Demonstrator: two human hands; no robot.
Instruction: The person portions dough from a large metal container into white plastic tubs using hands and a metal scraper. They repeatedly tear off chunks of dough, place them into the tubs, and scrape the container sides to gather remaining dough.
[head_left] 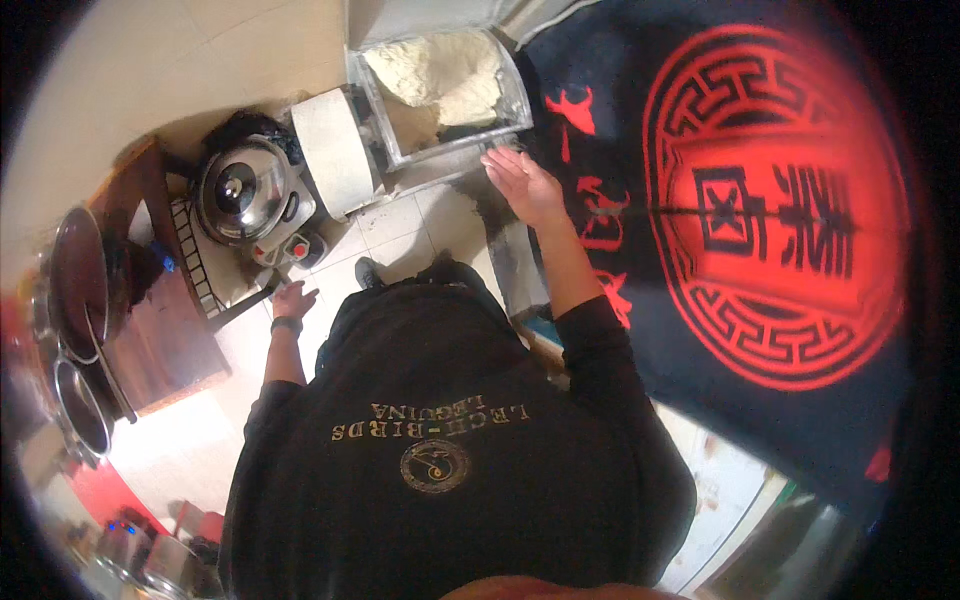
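Note:
My right hand is raised beside the near right corner of a metal-rimmed bin. Its fingers are stretched out, and I see nothing in them. Inside the bin lies a pale, powdery, lumpy heap that looks like flour. On the left, my left hand hangs low with fingers apart and nothing visible in it; a dark band circles the wrist. Just beyond that hand is a small red-and-white item, its kind unclear. A pot with a glass lid stands behind it.
A white boxy unit sits between the pot and the bin. At the left are a brown wooden table and several round pans, one a dark pan. A black cloth with red patterns covers the right side. Pale floor tiles show ahead.

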